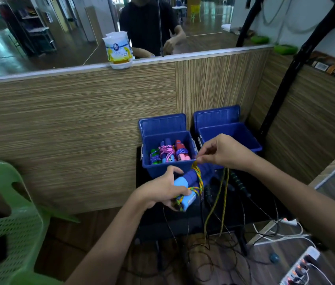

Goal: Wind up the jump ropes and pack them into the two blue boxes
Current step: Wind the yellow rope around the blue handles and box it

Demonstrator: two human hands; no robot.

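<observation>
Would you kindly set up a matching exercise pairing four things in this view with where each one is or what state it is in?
Things:
1. left blue box
2. right blue box
3. yellow-and-green rope
4. left hand

States:
A. no ropes visible inside
B. grips the blue handles
C. holds wound jump ropes
D. partly wrapped round the blue handles, rest hanging down

Pairs: 1-C, 2-A, 3-D, 4-B
</observation>
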